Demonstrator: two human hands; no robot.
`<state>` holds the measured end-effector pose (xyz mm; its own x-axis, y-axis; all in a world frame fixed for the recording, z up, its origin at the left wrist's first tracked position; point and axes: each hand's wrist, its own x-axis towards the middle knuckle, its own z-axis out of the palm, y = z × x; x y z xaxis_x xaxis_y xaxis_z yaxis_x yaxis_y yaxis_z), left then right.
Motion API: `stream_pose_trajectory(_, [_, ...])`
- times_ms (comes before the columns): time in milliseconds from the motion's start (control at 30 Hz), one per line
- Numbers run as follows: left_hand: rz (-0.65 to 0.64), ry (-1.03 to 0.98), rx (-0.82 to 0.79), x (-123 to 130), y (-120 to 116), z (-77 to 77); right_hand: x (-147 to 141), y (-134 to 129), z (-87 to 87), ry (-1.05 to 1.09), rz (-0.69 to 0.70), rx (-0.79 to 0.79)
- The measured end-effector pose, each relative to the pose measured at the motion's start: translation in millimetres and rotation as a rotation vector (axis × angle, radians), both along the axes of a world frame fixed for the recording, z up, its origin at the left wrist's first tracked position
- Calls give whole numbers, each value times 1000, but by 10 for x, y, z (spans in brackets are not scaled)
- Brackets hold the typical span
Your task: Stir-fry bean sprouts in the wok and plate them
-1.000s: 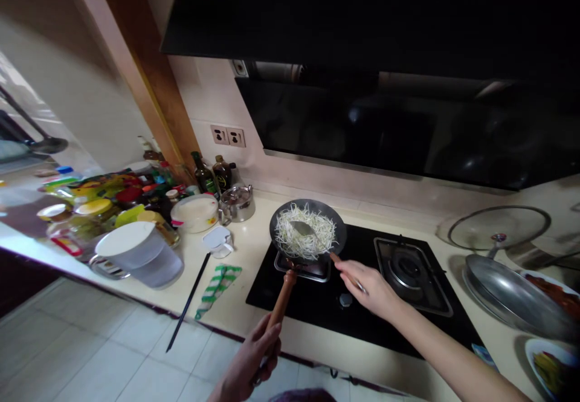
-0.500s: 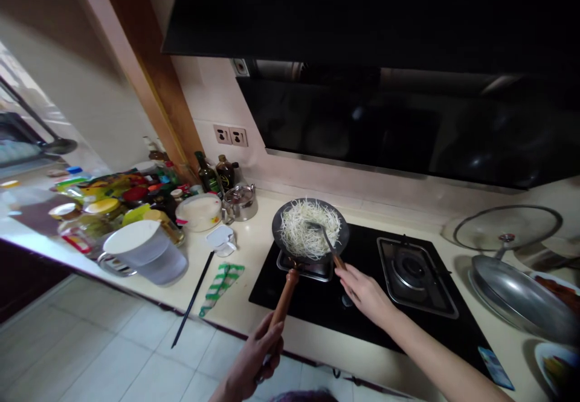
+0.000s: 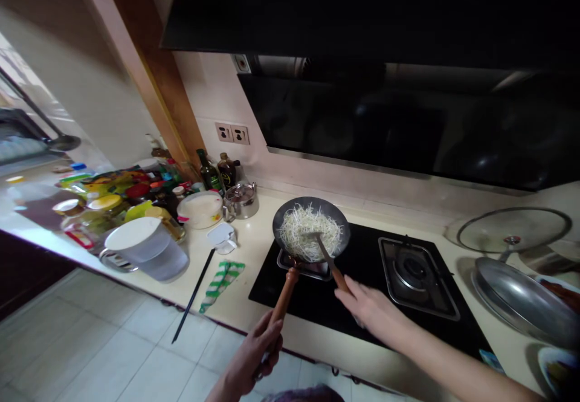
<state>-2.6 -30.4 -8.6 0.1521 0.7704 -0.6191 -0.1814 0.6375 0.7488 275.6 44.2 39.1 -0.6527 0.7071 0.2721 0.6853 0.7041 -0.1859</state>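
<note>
A dark wok (image 3: 280, 209) sits over the left burner, filled with pale, thin sprouts (image 3: 302, 228). Its wooden handle (image 3: 284, 298) points toward me, and my left hand (image 3: 259, 353) is wrapped round it. My right hand (image 3: 369, 306) grips the wooden handle of a spatula (image 3: 336, 273). The dark blade of the spatula rests among the sprouts near the middle of the wok, partly hidden by them.
Left on the counter are a water pitcher (image 3: 147, 251), a green-striped cloth (image 3: 223, 283), black chopsticks (image 3: 194, 296), a steel pot (image 3: 241, 201) and jars. At the right are a bare burner (image 3: 413, 271), a steel pan (image 3: 516, 293) and a glass lid (image 3: 484, 230).
My right hand has moved slightly down and right with the spatula, whose blade has shifted lower in the sprouts. The sprouts lie differently. My left hand stays on the wok handle.
</note>
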Motion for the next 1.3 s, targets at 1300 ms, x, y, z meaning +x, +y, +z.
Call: stream_pose_trajectory(1300, [24, 23, 6, -48, 7, 14, -15, 187, 224, 137, -38, -7])
